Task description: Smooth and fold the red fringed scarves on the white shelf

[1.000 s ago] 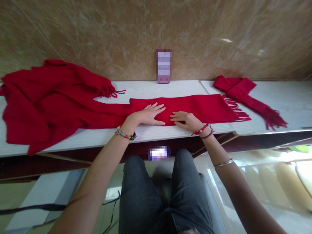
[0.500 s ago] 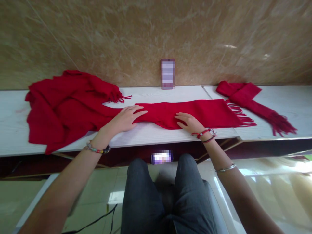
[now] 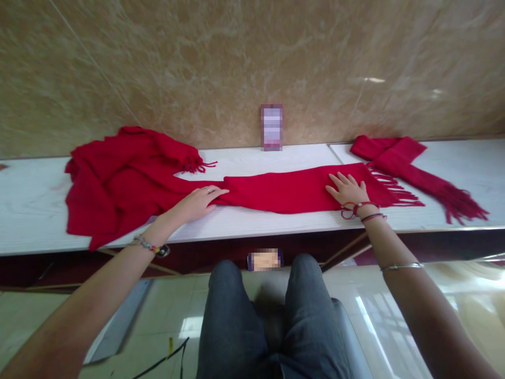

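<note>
A long red fringed scarf (image 3: 284, 188) lies stretched flat along the white table (image 3: 252, 223). Its left part runs into a bunched heap of red cloth (image 3: 118, 184). My left hand (image 3: 197, 202) lies flat and open on the scarf where the flat strip meets the heap. Flat and open too, with fingers spread, my right hand (image 3: 349, 188) rests on the strip's right end, just left of the fringe (image 3: 396, 192). Neither hand grips the cloth.
A second red scarf (image 3: 410, 166), folded with its fringe trailing right, lies at the table's back right. A small blurred card (image 3: 272, 127) stands against the marble wall. My knees are under the table's front edge; a cable lies on the tiled floor.
My hands have slid apart along the scarf, the left toward the heap and the right toward the fringed end. The strip now lies flatter.
</note>
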A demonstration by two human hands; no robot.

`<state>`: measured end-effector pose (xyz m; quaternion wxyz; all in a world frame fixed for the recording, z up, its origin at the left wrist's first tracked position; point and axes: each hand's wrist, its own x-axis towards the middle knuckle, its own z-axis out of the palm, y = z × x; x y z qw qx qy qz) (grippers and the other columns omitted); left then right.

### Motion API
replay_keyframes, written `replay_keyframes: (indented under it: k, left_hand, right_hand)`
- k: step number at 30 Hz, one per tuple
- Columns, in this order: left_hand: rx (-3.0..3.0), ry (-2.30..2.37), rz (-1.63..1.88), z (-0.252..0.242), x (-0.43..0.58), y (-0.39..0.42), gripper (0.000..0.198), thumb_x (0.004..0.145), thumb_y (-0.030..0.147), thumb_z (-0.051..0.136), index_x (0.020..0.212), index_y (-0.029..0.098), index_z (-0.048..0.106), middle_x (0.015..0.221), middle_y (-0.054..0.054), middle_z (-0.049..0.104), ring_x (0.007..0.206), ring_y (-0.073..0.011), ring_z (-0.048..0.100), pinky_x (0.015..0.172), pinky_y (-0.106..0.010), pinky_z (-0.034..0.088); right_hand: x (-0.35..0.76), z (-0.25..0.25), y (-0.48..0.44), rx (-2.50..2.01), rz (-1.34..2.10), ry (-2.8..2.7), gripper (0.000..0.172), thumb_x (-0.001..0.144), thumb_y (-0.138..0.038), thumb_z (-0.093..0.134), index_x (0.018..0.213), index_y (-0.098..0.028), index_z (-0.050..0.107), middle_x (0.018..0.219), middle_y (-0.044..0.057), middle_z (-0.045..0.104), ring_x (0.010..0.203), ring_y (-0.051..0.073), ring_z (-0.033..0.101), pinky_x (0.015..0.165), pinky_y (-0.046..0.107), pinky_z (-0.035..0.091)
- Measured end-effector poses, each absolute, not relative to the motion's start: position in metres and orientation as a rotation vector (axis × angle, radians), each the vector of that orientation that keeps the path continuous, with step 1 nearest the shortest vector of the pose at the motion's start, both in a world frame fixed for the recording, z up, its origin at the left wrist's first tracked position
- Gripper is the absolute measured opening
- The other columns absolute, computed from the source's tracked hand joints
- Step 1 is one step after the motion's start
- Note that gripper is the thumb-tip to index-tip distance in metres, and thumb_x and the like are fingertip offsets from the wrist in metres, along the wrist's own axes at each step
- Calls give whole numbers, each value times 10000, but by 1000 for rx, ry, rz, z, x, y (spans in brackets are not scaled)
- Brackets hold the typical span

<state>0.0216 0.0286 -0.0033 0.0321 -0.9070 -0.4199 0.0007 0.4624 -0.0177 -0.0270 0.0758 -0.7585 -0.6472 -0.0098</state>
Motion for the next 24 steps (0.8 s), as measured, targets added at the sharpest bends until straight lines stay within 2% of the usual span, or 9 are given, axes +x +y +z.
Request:
replay_keyframes:
  k: [5,9,12,14,16,19,22,24]
  left_hand:
    - [-2658,-1280,168,5,-12,35,435,767,270,513,1187,185,589,1192,-109,623,1156,-281,540,1026,-440,351]
    - [-2673,-1284,182,12,-36,34,375,718,305,534,1053,169,632,1177,-122,606,1123,-279,558,1003,-386,392]
    - [-2776,-1291,131,18,-39,27,395,735,332,499,1069,152,609,1240,-117,570,1126,-247,552,989,-337,416]
    - [-2780,-1306,186,22,-36,22,388,750,307,466,1079,154,604,1205,-102,601,1092,-228,573,969,-328,428]
    - [-2717,-1308,238,26,-32,20,373,758,265,438,1062,158,623,1142,-102,644,1041,-237,604,943,-356,440]
    - [-2628,-1318,96,33,-31,21,364,802,256,389,1033,168,655,1114,-107,676,1042,-259,618,950,-400,434]
    - [-2560,-1373,-125,37,-33,22,381,862,275,344,1054,180,659,1120,-93,683,1064,-246,614,954,-387,439]
    - [-2528,-1348,-124,36,-30,20,377,875,270,362,1104,178,647,1144,-101,672,1077,-259,606,950,-408,439]
  right_hand:
    - [480,-27,-14,-2307,-71,-1976,566,912,-527,284,1429,-314,371,1515,44,355,1374,318,303,1051,627,281]
    - [486,-23,-14,-2373,-15,-1957,600,912,-547,247,1450,-299,342,1537,45,311,1385,322,277,1059,626,265]
    - [486,-18,-13,-2425,51,-1967,623,914,-553,236,1468,-279,309,1559,47,254,1395,333,249,1056,630,267]
    - [480,-11,-9,-2495,47,-1955,594,913,-527,283,1442,-269,364,1534,71,312,1373,368,282,1019,671,281]
    - [468,-3,-2,-2512,-84,-1955,508,902,-437,374,1350,-231,498,1447,115,444,1330,399,343,992,709,271]
    - [438,5,8,-2101,-240,-2159,411,868,-302,463,1231,-169,602,1306,160,572,1248,355,467,1018,617,336]
    - [403,0,8,-1420,-3,-2430,452,875,-316,484,1296,-165,552,1297,136,588,1189,261,546,1011,430,438]
    - [387,-12,3,-1161,130,-2507,467,877,-345,499,1310,-175,539,1297,117,594,1196,241,549,1016,406,444]
